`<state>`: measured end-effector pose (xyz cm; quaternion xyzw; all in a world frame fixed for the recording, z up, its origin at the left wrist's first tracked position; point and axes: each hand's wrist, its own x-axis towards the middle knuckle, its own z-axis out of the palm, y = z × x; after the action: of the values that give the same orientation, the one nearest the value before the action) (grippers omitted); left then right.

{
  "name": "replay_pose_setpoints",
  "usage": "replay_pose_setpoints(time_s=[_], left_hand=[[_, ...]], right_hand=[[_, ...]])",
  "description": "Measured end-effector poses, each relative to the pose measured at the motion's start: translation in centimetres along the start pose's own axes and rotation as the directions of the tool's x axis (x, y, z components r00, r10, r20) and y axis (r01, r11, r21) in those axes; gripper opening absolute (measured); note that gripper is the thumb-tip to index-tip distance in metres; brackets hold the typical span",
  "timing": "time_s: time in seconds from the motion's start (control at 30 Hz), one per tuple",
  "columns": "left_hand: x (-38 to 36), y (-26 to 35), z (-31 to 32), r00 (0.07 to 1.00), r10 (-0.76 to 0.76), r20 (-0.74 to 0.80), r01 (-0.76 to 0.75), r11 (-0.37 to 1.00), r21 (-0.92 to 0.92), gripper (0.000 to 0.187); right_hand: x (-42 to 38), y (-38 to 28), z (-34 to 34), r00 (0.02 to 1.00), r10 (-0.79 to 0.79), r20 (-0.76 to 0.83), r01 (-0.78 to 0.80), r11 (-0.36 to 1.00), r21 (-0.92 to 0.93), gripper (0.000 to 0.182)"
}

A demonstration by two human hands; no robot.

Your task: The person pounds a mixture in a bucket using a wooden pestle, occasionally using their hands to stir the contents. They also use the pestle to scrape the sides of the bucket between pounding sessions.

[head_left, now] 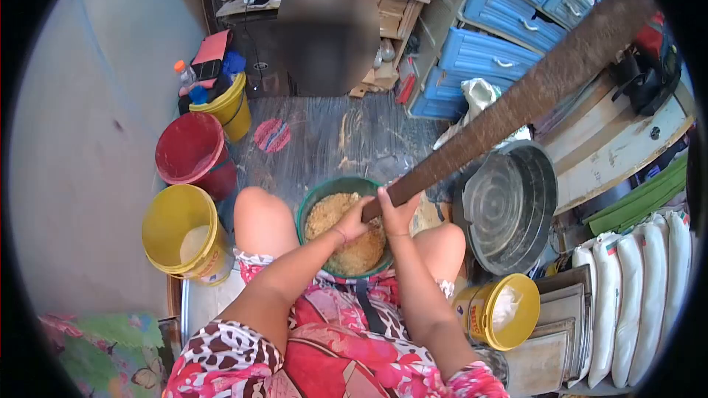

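Note:
Between my knees sits a green basin (304, 210) holding crumbly yellowish-brown meal (328, 214). A long, flat piece of brown wood (509, 96) slants from over the basin up to the upper right. My right hand (399, 215) is closed round it near its lower end, thumb on top. At the very end of the wood, my left hand (352, 222) grips it from the left side, above the meal. The undersides of both hands are hidden.
A red bucket (188, 151) and yellow buckets (158, 239) stand on the left. To the right are a large dark basin (546, 206), another yellow bucket (479, 313) and stacked white sacks (630, 302). Blue drawers (490, 51) stand behind, on the dark floor (317, 133).

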<state>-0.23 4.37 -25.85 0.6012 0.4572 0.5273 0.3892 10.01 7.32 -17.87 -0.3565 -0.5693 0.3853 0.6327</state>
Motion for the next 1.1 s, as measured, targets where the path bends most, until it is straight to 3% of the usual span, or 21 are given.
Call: replay_pose_setpoints(time_s=[0.03, 0.1, 0.17, 0.23, 0.3, 0.37, 0.43, 0.47, 0.5, 0.53, 0.57, 0.63, 0.7, 0.77, 0.83, 0.87, 0.9, 0.97, 1.0, 1.03, 1.1], left_hand=[[0.4, 1.6, -0.3, 1.000, -0.023, -0.013, 0.023, 1.000, -0.009, 0.060], [0.0, 5.4, -1.2, 0.997, -0.078, -0.018, 0.078, 0.997, -0.019, 0.062], [1.8, 9.0, -2.1, 0.974, -0.068, 0.217, 0.055, 0.996, 0.066, 0.077], [2.4, 7.9, -1.0, 0.980, -0.006, 0.197, 0.008, 1.000, -0.010, 0.075], [3.1, 8.1, -0.4, 0.983, 0.063, 0.172, -0.050, 0.996, -0.076, 0.073], [4.2, 11.9, -0.8, 0.968, 0.189, 0.162, -0.201, 0.978, 0.058, 0.064], [5.5, 21.7, -1.3, 0.951, 0.247, 0.188, -0.238, 0.969, -0.071, 0.064], [6.4, 26.7, -1.9, 0.910, 0.330, 0.250, -0.333, 0.942, -0.031, 0.064], [7.3, 30.6, -2.3, 0.873, 0.409, 0.265, -0.440, 0.896, 0.066, 0.080], [8.0, 35.1, -2.5, 0.842, 0.483, 0.242, -0.521, 0.844, 0.127, 0.077], [8.6, 38.8, -2.2, 0.807, 0.574, 0.138, -0.582, 0.813, 0.026, 0.073], [11.0, 44.1, -2.2, 0.722, 0.692, 0.004, -0.687, 0.716, 0.123, 0.066], [11.1, 43.3, -2.2, 0.748, 0.664, 0.009, -0.660, 0.742, 0.120, 0.067], [11.1, 41.4, -2.6, 0.787, 0.617, 0.016, -0.614, 0.779, 0.128, 0.068], [11.1, 38.1, -3.1, 0.822, 0.568, 0.023, -0.566, 0.813, 0.137, 0.070], [10.0, 32.0, -2.7, 0.800, 0.598, 0.049, -0.600, 0.797, 0.071, 0.075], [8.2, 24.7, -2.1, 0.876, 0.481, 0.042, -0.482, 0.876, 0.023, 0.076], [3.5, 10.6, -1.1, 0.998, 0.039, 0.054, -0.022, 0.957, -0.290, 0.070], [2.5, 2.7, -1.4, 0.989, -0.083, 0.126, 0.097, 0.989, -0.111, 0.066], [2.2, 2.7, -1.6, 0.989, -0.071, 0.126, 0.085, 0.991, -0.107, 0.066], [2.1, 3.5, -1.8, 0.979, -0.138, 0.151, 0.142, 0.990, -0.016, 0.060]], right_hand=[[0.6, -0.3, -0.2, 1.000, -0.015, -0.001, 0.015, 1.000, 0.004, 0.062], [-0.1, -1.3, -1.3, 0.972, 0.063, 0.225, -0.085, 0.993, 0.087, 0.064], [-0.3, -2.8, -1.3, 0.967, -0.008, 0.253, 0.011, 1.000, -0.010, 0.059], [0.1, -5.6, -0.1, 0.975, -0.222, -0.009, 0.220, 0.961, 0.165, 0.065], [1.8, -9.0, -0.4, 0.953, -0.303, -0.002, 0.300, 0.943, 0.145, 0.068], [4.7, -14.2, -0.8, 0.891, -0.453, -0.029, 0.453, 0.882, 0.129, 0.069], [8.1, -22.2, -0.9, 0.832, -0.544, -0.112, 0.552, 0.830, 0.074, 0.066], [9.9, -26.1, -1.1, 0.821, -0.553, -0.146, 0.563, 0.825, 0.042, 0.065], [11.8, -30.1, -1.5, 0.838, -0.527, -0.141, 0.536, 0.843, 0.034, 0.064], [14.6, -35.1, -3.7, 0.822, -0.563, 0.084, 0.569, 0.815, -0.112, 0.038], [16.8, -38.1, -5.3, 0.781, -0.542, 0.309, 0.616, 0.751, -0.240, 0.019], [18.2, -39.9, -3.2, 0.653, -0.713, 0.255, 0.757, 0.628, -0.183, 0.018], [19.2, -40.8, -2.4, 0.619, -0.751, 0.229, 0.786, 0.595, -0.171, 0.018], [21.0, -40.5, -2.6, 0.668, -0.718, 0.197, 0.743, 0.625, -0.239, 0.018], [20.1, -35.0, -2.8, 0.847, -0.530, 0.051, 0.480, 0.720, -0.501, 0.018], [17.6, -30.4, -1.7, 0.903, -0.428, 0.025, 0.425, 0.887, -0.182, 0.033], [13.2, -22.2, -0.4, 0.947, -0.319, 0.041, 0.309, 0.938, 0.158, 0.056], [4.6, -2.5, -0.4, 0.921, -0.265, 0.287, 0.338, 0.909, -0.245, 0.088], [1.3, -0.2, 0.6, 0.980, -0.115, 0.161, 0.117, 0.993, -0.003, 0.083], [0.8, 0.6, 1.0, 0.985, -0.161, 0.062, 0.160, 0.987, 0.012, 0.059], [0.9, 0.4, -0.6, 0.982, -0.107, 0.157, 0.114, 0.993, -0.036, 0.062]])
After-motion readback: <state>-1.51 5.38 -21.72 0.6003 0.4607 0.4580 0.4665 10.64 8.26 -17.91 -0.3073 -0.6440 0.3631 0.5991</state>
